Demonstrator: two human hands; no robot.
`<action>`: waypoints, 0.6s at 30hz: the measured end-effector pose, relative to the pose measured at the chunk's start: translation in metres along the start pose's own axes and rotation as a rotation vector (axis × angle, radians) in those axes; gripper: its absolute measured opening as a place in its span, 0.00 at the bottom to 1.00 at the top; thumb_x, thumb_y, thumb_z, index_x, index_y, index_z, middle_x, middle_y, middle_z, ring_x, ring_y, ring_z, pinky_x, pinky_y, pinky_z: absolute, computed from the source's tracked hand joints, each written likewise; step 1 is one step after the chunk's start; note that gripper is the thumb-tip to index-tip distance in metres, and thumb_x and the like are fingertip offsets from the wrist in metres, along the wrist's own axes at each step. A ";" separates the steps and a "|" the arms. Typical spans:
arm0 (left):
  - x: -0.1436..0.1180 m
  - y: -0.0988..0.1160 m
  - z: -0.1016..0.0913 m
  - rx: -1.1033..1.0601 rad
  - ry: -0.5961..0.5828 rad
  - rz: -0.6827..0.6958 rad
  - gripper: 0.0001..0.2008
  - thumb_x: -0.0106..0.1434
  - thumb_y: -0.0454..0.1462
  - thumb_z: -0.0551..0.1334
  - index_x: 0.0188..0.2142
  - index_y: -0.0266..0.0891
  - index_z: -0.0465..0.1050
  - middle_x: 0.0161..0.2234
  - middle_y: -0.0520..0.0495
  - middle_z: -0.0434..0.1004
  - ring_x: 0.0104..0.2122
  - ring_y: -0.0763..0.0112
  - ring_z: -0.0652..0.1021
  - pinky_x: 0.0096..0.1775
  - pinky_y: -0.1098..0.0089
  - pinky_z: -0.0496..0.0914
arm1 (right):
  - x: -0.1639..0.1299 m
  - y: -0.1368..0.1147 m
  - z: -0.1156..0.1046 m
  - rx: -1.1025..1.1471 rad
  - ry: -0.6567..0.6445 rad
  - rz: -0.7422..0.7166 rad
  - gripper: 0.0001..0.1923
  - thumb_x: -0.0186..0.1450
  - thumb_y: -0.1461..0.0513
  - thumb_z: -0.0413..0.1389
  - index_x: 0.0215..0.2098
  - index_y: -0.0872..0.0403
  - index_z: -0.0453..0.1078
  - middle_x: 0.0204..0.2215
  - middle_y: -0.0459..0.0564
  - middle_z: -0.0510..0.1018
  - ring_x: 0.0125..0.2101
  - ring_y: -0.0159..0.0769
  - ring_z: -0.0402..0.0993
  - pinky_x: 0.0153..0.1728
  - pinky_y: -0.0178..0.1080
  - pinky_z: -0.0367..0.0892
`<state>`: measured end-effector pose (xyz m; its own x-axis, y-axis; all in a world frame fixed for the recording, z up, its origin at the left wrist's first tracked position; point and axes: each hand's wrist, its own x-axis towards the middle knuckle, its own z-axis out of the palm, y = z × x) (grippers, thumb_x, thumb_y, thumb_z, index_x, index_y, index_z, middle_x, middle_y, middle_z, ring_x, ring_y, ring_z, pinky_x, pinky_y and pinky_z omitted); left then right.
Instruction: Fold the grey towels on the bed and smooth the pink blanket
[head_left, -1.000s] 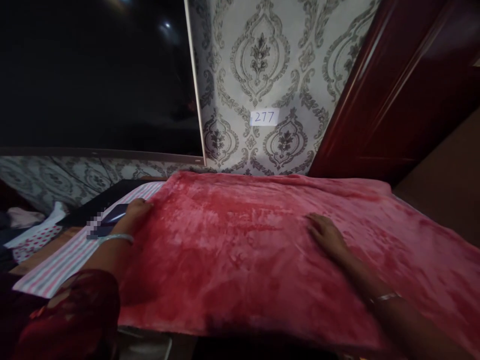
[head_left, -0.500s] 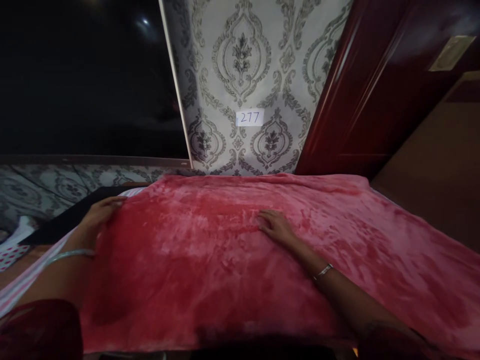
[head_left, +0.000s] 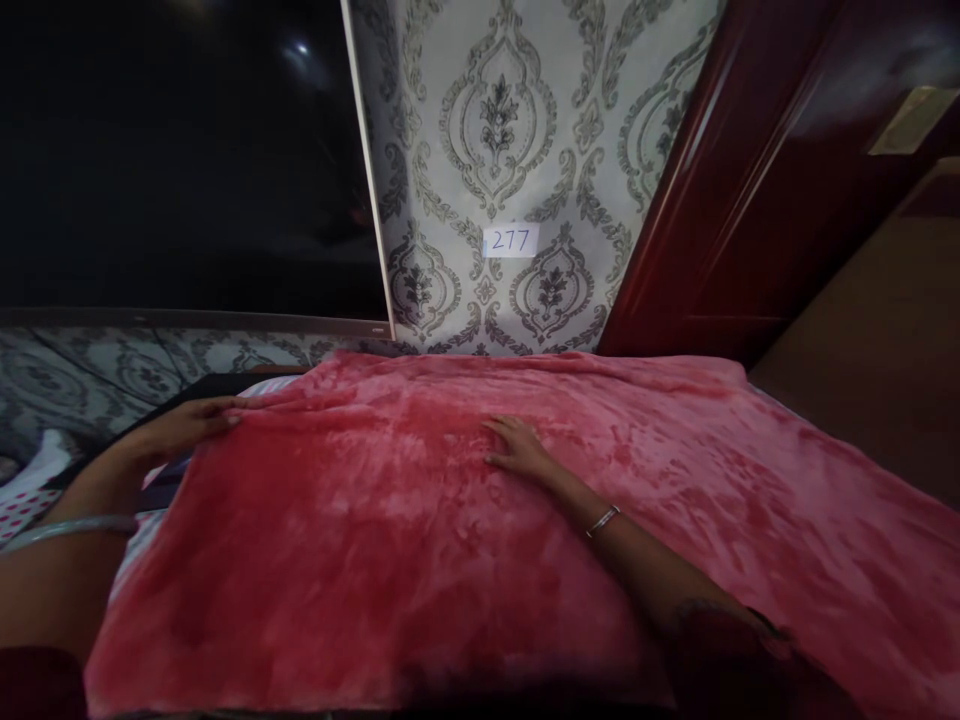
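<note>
A plush red-pink blanket (head_left: pixel 420 520) spreads over the surface in front of me. At its far left edge, my left hand (head_left: pixel 195 420) pinches the fabric, and small folds run from the fingers across the blanket. A pale bangle circles that wrist. My right hand (head_left: pixel 517 448) rests on the middle of the blanket with fingers stretched out and slightly apart; a silver bracelet is on that wrist. Under the blanket's left side, striped cloth (head_left: pixel 142 535) peeks out.
A large dark television screen (head_left: pixel 187 160) is at the upper left. Patterned wallpaper (head_left: pixel 495 120) carries a paper label (head_left: pixel 511 240) reading 277. A dark red wooden door or cabinet (head_left: pixel 750 180) stands at the right. White cloth with red dots (head_left: pixel 19 510) lies at far left.
My left hand has drawn the blanket's edge outward to the left, covering more of the striped cloth. My right hand has slid a little left over the blanket.
</note>
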<state>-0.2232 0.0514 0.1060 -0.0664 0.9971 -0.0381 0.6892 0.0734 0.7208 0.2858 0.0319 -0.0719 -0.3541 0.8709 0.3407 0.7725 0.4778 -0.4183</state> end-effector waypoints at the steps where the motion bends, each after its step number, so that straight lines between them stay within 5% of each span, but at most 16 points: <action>1: 0.002 -0.001 -0.001 -0.042 -0.018 -0.024 0.37 0.37 0.65 0.70 0.33 0.37 0.78 0.34 0.48 0.83 0.46 0.60 0.77 0.51 0.65 0.72 | 0.003 -0.003 0.001 0.005 -0.009 -0.002 0.37 0.60 0.48 0.64 0.64 0.54 0.67 0.64 0.64 0.66 0.63 0.53 0.62 0.63 0.56 0.56; 6: 0.006 -0.005 -0.003 -0.023 0.153 -0.021 0.20 0.58 0.52 0.64 0.29 0.35 0.76 0.28 0.50 0.79 0.39 0.66 0.75 0.46 0.70 0.72 | 0.016 -0.017 0.007 0.008 -0.046 0.026 0.43 0.57 0.47 0.66 0.66 0.54 0.64 0.66 0.64 0.62 0.65 0.54 0.58 0.64 0.55 0.55; 10: 0.000 -0.002 -0.002 -0.089 0.278 -0.040 0.09 0.59 0.36 0.58 0.33 0.35 0.75 0.24 0.53 0.74 0.33 0.70 0.71 0.38 0.75 0.70 | 0.022 -0.025 0.012 -0.009 -0.027 0.027 0.44 0.55 0.47 0.68 0.66 0.51 0.64 0.66 0.63 0.63 0.65 0.55 0.58 0.62 0.57 0.56; 14: -0.003 -0.002 -0.002 -0.113 0.311 -0.030 0.10 0.57 0.35 0.56 0.35 0.37 0.75 0.25 0.53 0.74 0.34 0.69 0.71 0.40 0.74 0.71 | 0.024 -0.040 0.016 -0.019 0.067 0.016 0.24 0.59 0.58 0.67 0.54 0.52 0.74 0.58 0.60 0.72 0.59 0.49 0.66 0.59 0.52 0.60; 18: 0.003 -0.008 -0.009 0.060 0.342 0.001 0.14 0.58 0.41 0.53 0.36 0.39 0.75 0.31 0.51 0.78 0.35 0.67 0.75 0.45 0.66 0.73 | 0.026 -0.056 0.015 -0.053 0.110 0.047 0.04 0.67 0.65 0.57 0.36 0.55 0.75 0.40 0.55 0.78 0.45 0.41 0.71 0.49 0.44 0.64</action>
<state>-0.2355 0.0532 0.1058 -0.2967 0.9328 0.2046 0.7301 0.0834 0.6782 0.2252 0.0295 -0.0522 -0.2595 0.8728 0.4133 0.8143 0.4279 -0.3921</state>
